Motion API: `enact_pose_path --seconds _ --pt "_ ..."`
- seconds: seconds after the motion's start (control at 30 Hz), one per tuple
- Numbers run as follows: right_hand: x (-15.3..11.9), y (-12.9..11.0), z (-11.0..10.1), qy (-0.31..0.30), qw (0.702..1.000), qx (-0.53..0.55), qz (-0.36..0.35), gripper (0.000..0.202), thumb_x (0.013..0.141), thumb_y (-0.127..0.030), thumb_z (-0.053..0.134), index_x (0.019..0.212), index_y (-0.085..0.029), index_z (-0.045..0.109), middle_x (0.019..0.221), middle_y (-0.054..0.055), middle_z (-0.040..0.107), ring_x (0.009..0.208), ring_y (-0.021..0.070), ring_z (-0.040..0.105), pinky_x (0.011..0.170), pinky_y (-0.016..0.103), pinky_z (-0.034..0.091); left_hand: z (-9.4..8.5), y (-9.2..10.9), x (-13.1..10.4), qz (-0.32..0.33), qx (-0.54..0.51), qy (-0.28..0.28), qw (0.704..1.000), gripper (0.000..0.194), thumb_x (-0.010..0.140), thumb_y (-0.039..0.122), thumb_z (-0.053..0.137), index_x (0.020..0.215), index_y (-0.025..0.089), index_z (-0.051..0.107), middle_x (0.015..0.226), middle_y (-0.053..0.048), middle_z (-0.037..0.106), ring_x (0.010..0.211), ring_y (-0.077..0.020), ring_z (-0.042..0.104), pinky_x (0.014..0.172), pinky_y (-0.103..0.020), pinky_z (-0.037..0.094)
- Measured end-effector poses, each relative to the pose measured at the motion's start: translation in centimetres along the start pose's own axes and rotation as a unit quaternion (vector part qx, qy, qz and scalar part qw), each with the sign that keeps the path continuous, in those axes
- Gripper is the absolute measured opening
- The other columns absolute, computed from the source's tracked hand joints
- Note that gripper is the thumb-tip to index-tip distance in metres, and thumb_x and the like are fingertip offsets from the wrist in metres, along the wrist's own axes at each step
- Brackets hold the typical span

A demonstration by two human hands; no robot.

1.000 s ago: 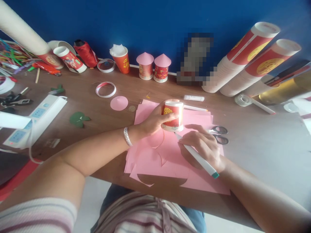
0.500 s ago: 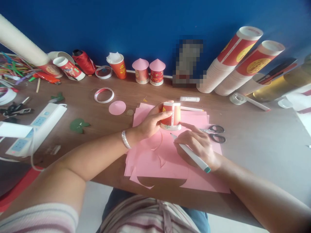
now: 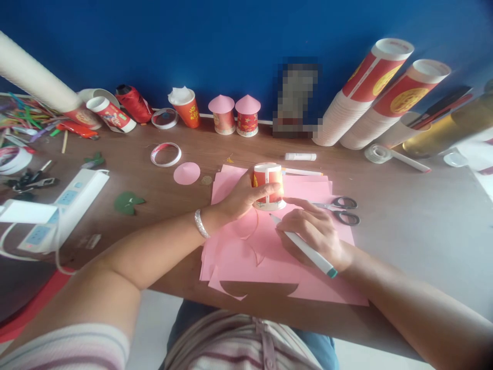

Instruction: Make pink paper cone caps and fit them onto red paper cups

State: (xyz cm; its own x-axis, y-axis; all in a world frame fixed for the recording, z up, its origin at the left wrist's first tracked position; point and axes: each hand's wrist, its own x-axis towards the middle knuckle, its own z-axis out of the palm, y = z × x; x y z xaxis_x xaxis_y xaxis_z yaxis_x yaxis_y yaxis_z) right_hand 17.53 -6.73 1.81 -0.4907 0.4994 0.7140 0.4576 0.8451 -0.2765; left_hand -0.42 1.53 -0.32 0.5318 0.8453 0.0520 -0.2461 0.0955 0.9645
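A red paper cup (image 3: 272, 179) with a white band round its lower rim is gripped in my left hand (image 3: 246, 197), thumb across its front. Small green marks show on that band. My right hand (image 3: 314, 234) is closed round a white marker (image 3: 308, 251) with a green end, its tip pointing up and left just below the cup. The right index finger reaches to the cup's lower right edge; I cannot tell whether it touches. Pink paper sheets (image 3: 234, 264), with curved cuts, lie under both hands. Black-handled scissors (image 3: 345, 209) rest to the right of my right hand.
Two cups with pink cone tops (image 3: 247, 116) stand by the blue wall. Tall cup stacks (image 3: 362, 95) lean at the right, near a tape roll (image 3: 377, 153). A glue stick (image 3: 300, 156) lies behind the paper. At left are a power strip (image 3: 65, 210) and a green paper piece (image 3: 128, 203).
My left hand has turned the cup slightly and shifted it a little left, and its thumb now reaches further across. The right hand with the marker has hardly moved.
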Motion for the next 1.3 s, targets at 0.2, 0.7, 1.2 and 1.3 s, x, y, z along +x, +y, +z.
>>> enact_pose_path --seconds 0.2,0.7,1.2,1.3 --pt "-0.39 0.37 -0.12 0.027 0.999 -0.032 -0.002 0.027 0.084 0.001 0.062 0.098 -0.023 0.06 0.074 -0.002 0.067 0.068 0.0161 0.069 0.069 0.033 0.064 0.11 0.29 -0.17 -0.038 -0.063 0.023 0.997 0.037 0.08 0.041 0.079 0.103 0.018 0.062 0.089 -0.002 0.059 0.081 -0.0151 0.057 0.074 -0.029 0.049" --pt "-0.7 0.66 -0.07 0.004 0.999 -0.024 0.025 0.022 0.088 -0.001 0.063 0.098 -0.02 0.058 0.078 0.001 0.066 0.062 0.0141 0.063 0.058 0.027 0.053 0.09 0.27 -0.14 -0.024 -0.059 0.015 0.998 0.041 0.079 0.042 0.078 0.111 0.02 0.065 0.096 -0.005 0.065 0.087 -0.0184 0.061 0.076 -0.032 0.052" --pt "-0.51 0.53 -0.27 0.003 0.998 -0.028 0.049 0.021 0.088 -0.001 0.059 0.095 -0.02 0.057 0.074 -0.001 0.063 0.056 0.0127 0.057 0.054 0.026 0.045 -0.02 0.39 -0.07 -0.04 -0.085 -0.007 0.996 0.036 0.079 0.035 0.078 0.105 0.018 0.06 0.086 -0.001 0.063 0.076 -0.0147 0.062 0.072 -0.029 0.052" --pt "-0.44 0.51 -0.3 0.002 0.998 -0.035 0.046 0.022 0.087 0.0 0.06 0.095 -0.02 0.056 0.074 -0.001 0.063 0.057 0.0128 0.057 0.054 0.026 0.046 0.08 0.49 -0.18 -0.04 -0.085 -0.003 0.996 0.035 0.079 0.035 0.078 0.104 0.018 0.059 0.083 0.0 0.062 0.075 -0.0142 0.061 0.073 -0.029 0.053"
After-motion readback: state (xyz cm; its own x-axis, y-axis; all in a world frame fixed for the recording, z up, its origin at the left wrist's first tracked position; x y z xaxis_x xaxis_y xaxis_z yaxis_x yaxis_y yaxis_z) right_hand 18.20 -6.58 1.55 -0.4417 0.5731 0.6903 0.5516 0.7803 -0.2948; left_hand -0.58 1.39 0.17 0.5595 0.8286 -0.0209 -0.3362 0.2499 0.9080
